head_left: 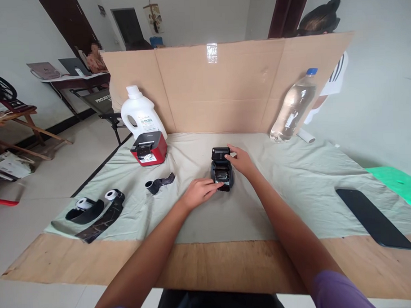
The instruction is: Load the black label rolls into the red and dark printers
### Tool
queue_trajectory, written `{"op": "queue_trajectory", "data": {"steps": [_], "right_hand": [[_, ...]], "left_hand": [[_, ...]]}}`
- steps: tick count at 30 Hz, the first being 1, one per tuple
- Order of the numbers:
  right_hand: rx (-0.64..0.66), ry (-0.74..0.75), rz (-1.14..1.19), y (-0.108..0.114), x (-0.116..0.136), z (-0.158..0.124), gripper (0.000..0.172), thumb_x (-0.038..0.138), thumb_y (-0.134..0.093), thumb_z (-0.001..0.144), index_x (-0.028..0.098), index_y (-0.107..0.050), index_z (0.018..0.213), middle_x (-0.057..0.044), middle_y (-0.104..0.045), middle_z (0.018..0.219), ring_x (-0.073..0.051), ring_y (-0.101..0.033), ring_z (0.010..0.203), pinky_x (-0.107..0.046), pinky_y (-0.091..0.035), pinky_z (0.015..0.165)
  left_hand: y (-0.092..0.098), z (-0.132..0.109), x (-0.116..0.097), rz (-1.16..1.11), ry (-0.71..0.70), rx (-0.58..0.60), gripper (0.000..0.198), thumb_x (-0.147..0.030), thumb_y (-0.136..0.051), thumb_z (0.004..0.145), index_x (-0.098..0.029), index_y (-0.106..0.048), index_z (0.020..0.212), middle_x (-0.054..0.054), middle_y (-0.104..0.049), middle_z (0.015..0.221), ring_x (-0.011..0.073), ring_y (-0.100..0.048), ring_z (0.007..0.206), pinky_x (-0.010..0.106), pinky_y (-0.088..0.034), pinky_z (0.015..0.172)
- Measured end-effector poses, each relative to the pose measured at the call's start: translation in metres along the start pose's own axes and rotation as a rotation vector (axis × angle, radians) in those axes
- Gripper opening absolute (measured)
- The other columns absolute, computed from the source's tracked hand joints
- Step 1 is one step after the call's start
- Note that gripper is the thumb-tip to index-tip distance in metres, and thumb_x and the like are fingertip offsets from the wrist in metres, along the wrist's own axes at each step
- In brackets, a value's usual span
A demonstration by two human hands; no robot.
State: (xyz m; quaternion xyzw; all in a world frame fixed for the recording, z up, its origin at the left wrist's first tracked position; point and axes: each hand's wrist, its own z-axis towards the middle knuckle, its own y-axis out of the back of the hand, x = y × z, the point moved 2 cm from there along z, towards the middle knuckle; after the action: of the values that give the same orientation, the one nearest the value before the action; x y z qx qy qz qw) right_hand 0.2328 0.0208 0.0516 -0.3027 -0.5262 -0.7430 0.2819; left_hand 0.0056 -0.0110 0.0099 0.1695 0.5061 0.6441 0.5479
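Observation:
A small black printer (221, 169) with its lid up sits in the middle of the pale cloth (294, 187). My left hand (199, 192) rests at its near left corner, fingers pressed together against the front edge. My right hand (241, 160) grips the raised lid from the right side, fingers curled on it. A short curl of black tape (159, 183) lies to the left of my left hand.
A red and black printer (149, 148) and a white detergent jug (140, 112) stand at the back left. Two rolls with black tape (96, 209) lie at the left edge. A clear bottle (293, 107) leans on the cardboard screen (223, 81). A dark phone (372, 216) lies right. Another person sits behind the screen.

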Motion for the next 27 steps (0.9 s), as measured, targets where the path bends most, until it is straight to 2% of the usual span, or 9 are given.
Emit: {"op": "queue_trajectory", "data": {"steps": [4,7,9,11,13,15,19,24,27], "right_hand": [[0.084,0.050,-0.036,0.013,0.005,-0.003,0.034,0.033,-0.060,0.089,0.024,-0.072,0.119,-0.007,-0.071,0.113,-0.018,-0.061,0.080,-0.036,-0.050,0.088],[0.290,0.074,-0.107,0.021,0.008,-0.008,0.017,0.033,-0.066,0.084,0.024,-0.078,0.093,-0.006,-0.067,0.111,-0.018,-0.061,0.081,-0.034,-0.050,0.084],[0.380,0.067,-0.151,0.022,0.009,-0.012,0.013,0.032,-0.068,0.082,0.024,-0.077,0.087,-0.007,-0.063,0.114,-0.018,-0.061,0.084,-0.035,-0.049,0.085],[0.370,0.050,-0.171,0.019,0.010,-0.013,0.012,0.030,-0.068,0.082,0.024,-0.076,0.089,-0.008,-0.061,0.116,-0.020,-0.061,0.090,-0.036,-0.049,0.088],[0.321,0.016,-0.172,0.014,0.010,-0.013,0.018,0.028,-0.069,0.080,0.024,-0.073,0.098,-0.009,-0.060,0.117,-0.022,-0.060,0.096,-0.037,-0.049,0.091],[0.291,-0.051,-0.147,0.007,0.008,-0.012,0.033,0.026,-0.070,0.078,0.024,-0.069,0.111,-0.010,-0.060,0.122,-0.024,-0.060,0.101,-0.038,-0.049,0.091],[0.332,-0.201,0.015,-0.004,0.001,-0.012,0.054,0.028,-0.069,0.078,0.021,-0.060,0.130,-0.014,-0.059,0.134,-0.026,-0.060,0.109,-0.037,-0.050,0.089],[0.333,-0.398,0.244,-0.010,-0.005,-0.016,0.067,0.033,-0.071,0.073,0.022,-0.056,0.137,-0.014,-0.061,0.132,-0.025,-0.063,0.096,-0.032,-0.049,0.070],[0.320,-0.436,0.288,-0.013,-0.008,-0.015,0.067,0.030,-0.071,0.068,0.024,-0.057,0.134,-0.012,-0.062,0.126,-0.022,-0.062,0.090,-0.029,-0.046,0.064]], "left_hand": [[-0.003,0.000,-0.002,0.022,-0.024,0.007,0.037,-0.029,-0.043,0.101,-0.028,-0.071,0.124,0.004,-0.066,0.081,0.0147,-0.061,0.072,0.023,-0.046,0.069],[-0.007,0.002,-0.002,0.040,-0.055,0.019,0.036,-0.028,-0.043,0.101,-0.027,-0.071,0.125,0.005,-0.068,0.083,0.0143,-0.062,0.072,0.023,-0.045,0.067],[-0.009,0.002,-0.001,0.042,-0.061,0.013,0.037,-0.027,-0.043,0.101,-0.025,-0.071,0.124,0.005,-0.068,0.082,0.0143,-0.062,0.071,0.023,-0.045,0.066],[-0.009,0.002,-0.001,0.032,-0.051,0.006,0.036,-0.026,-0.043,0.100,-0.024,-0.072,0.122,0.005,-0.067,0.080,0.0143,-0.062,0.070,0.023,-0.045,0.066],[-0.009,0.001,-0.002,0.014,-0.044,0.004,0.036,-0.025,-0.043,0.099,-0.024,-0.072,0.122,0.004,-0.067,0.078,0.0142,-0.061,0.069,0.024,-0.046,0.066],[-0.008,0.002,-0.002,-0.008,-0.050,0.003,0.036,-0.025,-0.043,0.099,-0.023,-0.073,0.121,0.005,-0.067,0.079,0.0143,-0.061,0.069,0.024,-0.046,0.066],[-0.006,0.002,-0.002,-0.060,-0.057,0.009,0.037,-0.024,-0.043,0.099,-0.022,-0.073,0.120,0.005,-0.069,0.080,0.0151,-0.063,0.070,0.025,-0.046,0.068],[-0.008,0.001,0.000,-0.135,-0.010,0.038,0.036,-0.025,-0.046,0.098,-0.025,-0.073,0.121,0.005,-0.071,0.085,0.0150,-0.064,0.072,0.024,-0.047,0.070],[-0.008,0.001,0.001,-0.147,-0.002,0.044,0.036,-0.025,-0.047,0.097,-0.026,-0.072,0.123,0.005,-0.071,0.086,0.0151,-0.065,0.073,0.024,-0.047,0.071]]}}
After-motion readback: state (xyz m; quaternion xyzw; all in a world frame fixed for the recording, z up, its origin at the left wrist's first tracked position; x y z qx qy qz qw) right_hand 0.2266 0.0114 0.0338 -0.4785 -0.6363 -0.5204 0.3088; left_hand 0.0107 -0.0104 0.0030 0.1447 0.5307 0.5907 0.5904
